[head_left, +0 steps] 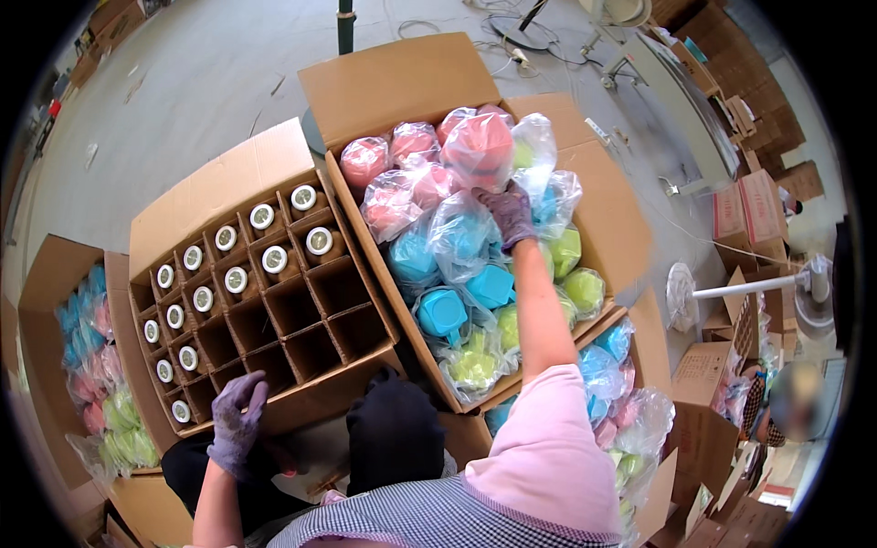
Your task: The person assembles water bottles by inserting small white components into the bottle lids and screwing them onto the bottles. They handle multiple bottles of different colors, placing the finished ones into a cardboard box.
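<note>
My right hand (511,216), in a purple-grey glove, reaches into an open carton (370,269) of coloured pieces in clear plastic bags. Its fingers close on the lower edge of a bagged pink piece (480,151), which stands higher than its neighbours. Bagged blue pieces (442,312) and bagged green pieces (565,251) lie below and beside the wrist. Gloved as well, my left hand (237,418) hovers at the near edge of a divided carton (370,358), fingers loosely curled and holding nothing visible. Round-lidded jars or bottles (275,260) fill several of its cells; other cells are bare.
At the far left, another carton (55,265) holds bagged pink, blue and green pieces. More bagged pieces (603,370) sit in a carton behind my right arm. A green pole (345,27) stands beyond the cartons. Cables, a white-topped table (681,105) and stacked boxes (749,210) are at the right.
</note>
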The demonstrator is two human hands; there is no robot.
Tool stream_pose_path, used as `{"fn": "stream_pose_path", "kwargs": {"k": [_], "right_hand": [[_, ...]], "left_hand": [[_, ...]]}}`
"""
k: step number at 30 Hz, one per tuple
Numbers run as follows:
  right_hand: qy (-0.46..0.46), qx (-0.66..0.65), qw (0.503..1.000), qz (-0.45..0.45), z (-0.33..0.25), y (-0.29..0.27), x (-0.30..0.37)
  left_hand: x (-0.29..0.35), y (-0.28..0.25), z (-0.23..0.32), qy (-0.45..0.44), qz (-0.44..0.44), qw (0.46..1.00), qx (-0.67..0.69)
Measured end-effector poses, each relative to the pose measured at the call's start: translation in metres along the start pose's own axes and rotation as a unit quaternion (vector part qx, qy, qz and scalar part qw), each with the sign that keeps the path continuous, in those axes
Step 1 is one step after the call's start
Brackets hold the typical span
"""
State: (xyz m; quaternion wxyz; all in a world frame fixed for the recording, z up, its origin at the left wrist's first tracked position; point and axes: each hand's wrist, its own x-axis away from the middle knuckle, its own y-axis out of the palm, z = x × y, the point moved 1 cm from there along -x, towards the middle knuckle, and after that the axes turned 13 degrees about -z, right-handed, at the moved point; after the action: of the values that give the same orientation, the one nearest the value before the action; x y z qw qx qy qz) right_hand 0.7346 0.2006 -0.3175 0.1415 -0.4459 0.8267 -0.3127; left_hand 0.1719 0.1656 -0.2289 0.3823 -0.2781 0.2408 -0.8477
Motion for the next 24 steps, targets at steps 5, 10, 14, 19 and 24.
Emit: {"fn": "stream_pose_path", "kwargs": {"k": [5, 10, 14, 19, 24], "right_hand": [[0.033, -0.091, 0.99, 0.107, -0.06, 0.005, 0.043], [-0.116, -0.209, 0.938, 0.25, -0.166, 0.0, 0.177], [-0.287, -0.21, 0.929, 0.105, -0.217, 0.05, 0.298], [-0.514, -0.081, 0.79, -0.325, -0.244, 0.082, 0.379], [-0.17, -0.342, 0.874, -0.301, -0.237, 0.054, 0.382]], "left_hand": [[-0.024, 0.009, 0.055, 0.126, 0.02, 0.992, 0.018], [-0.038, 0.027, 0.103, 0.039, -0.14, 0.875, 0.462], [-0.021, 0.017, 0.109, 0.142, -0.198, 0.667, 0.704], [0.037, 0.02, 0.023, 0.198, -0.15, 0.673, 0.696], [0.146, 0.022, -0.03, 0.097, -0.118, 0.78, 0.607]]}}
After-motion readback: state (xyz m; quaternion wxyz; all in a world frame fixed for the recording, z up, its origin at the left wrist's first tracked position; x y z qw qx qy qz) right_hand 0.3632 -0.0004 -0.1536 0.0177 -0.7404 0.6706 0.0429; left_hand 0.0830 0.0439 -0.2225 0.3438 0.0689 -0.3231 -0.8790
